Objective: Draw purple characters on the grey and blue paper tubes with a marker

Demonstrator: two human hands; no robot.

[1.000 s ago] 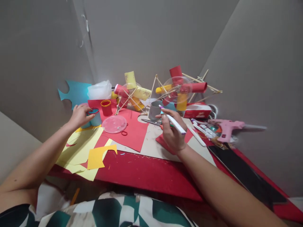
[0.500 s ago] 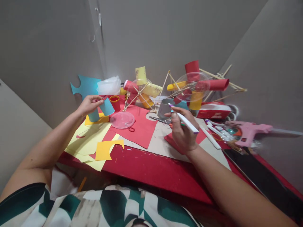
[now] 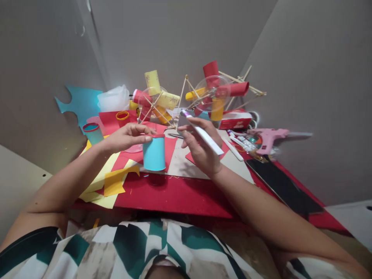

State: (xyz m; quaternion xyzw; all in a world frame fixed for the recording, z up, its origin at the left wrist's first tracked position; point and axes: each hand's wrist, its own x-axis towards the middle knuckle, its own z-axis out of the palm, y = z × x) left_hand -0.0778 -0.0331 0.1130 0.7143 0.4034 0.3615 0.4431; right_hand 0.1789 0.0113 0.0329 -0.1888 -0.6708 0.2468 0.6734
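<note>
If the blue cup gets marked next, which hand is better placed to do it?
Probably the right hand: it grips the white marker and sits just beside the blue cup, with nothing between them. The left hand is occupied, pinching the cup's rim to hold it.

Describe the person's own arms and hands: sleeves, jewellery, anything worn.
Both forearms are bare, with no sleeves reaching them. The left hand and right hand wear no gloves, and no watch, bracelet or ring shows. A white garment printed with dark green and teal patches covers the body below.
</note>
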